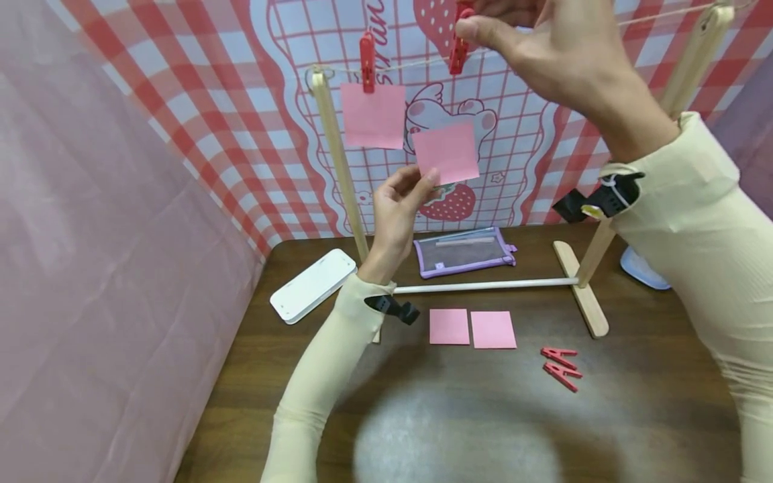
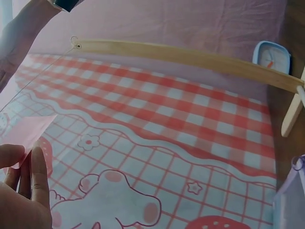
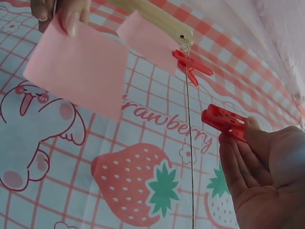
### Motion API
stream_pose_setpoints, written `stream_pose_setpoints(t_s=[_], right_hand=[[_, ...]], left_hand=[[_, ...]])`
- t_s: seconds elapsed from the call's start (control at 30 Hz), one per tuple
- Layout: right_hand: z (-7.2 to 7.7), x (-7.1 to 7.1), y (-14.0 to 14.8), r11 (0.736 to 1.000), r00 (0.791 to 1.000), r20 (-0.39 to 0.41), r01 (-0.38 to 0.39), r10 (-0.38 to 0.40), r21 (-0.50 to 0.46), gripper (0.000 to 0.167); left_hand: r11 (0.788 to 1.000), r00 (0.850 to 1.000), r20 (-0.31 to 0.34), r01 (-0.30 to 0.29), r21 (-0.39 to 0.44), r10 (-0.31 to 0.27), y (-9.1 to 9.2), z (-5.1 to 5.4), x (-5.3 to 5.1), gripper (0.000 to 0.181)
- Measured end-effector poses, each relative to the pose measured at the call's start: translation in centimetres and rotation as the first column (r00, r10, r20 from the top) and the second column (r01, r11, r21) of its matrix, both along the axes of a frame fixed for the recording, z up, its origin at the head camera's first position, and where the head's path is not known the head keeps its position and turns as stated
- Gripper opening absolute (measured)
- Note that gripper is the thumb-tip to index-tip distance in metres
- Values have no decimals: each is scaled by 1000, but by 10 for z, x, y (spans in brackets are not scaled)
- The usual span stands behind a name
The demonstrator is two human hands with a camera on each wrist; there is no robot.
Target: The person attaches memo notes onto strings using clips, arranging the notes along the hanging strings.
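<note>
Here, a person works with both hands at a pale wooden rack (image 1: pixel 336 147) of two upright posts, with a thin beige string (image 3: pixel 191 157) strung between their tops and a white rod (image 1: pixel 483 286) joining them low down. The left hand (image 1: pixel 392 208) has its thumb and fingertips drawn together, a pinching grip on the lower edge of a square pink paper sheet (image 1: pixel 447 151), which it holds up just below the rack's string, tilted a little. The right hand (image 1: pixel 564 60) pinches a red plastic clothespin (image 3: pixel 224 118) between thumb and fingers, its grip spread only by the clothespin's thickness, beside the same string.

Near the rack's left post, a second red clothespin (image 1: pixel 367 64) sits on the string with a hanging pink sheet (image 1: pixel 372 124) below it. On the brown table (image 1: pixel 266 382), in front of the rack's rod, two more pink sheets (image 1: pixel 449 327) lie flat side by side, and right of them lie two spare red clothespins (image 1: pixel 553 369). A purple-edged see-through pouch (image 1: pixel 465 258) rests behind the rod, a white oblong case (image 1: pixel 314 285) left of the rack, and a rounded blue-rimmed object (image 2: pixel 271 57) beyond its right post.
</note>
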State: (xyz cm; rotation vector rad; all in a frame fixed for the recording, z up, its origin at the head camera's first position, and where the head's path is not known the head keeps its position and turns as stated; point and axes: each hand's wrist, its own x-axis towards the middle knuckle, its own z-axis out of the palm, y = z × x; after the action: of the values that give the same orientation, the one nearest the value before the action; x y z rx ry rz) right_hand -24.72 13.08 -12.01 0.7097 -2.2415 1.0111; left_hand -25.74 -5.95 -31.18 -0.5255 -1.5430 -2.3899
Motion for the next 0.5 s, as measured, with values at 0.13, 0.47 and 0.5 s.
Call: stream_pose_setpoints(t_s=[0.13, 0.47, 0.5], right_hand=[[4, -4, -5, 999, 1000, 27, -9, 10, -32, 33], [10, -17, -13, 999, 998, 56, -7, 9, -32, 33], [10, -18, -14, 999, 998, 53, -13, 14, -34, 32]], left_hand=[[1000, 999, -26, 26, 11, -26, 2, 6, -2, 15], [994, 998, -4, 56, 91, -55, 10, 19, -7, 19], [993, 998, -2, 57, 102, -57, 10, 20, -7, 21]])
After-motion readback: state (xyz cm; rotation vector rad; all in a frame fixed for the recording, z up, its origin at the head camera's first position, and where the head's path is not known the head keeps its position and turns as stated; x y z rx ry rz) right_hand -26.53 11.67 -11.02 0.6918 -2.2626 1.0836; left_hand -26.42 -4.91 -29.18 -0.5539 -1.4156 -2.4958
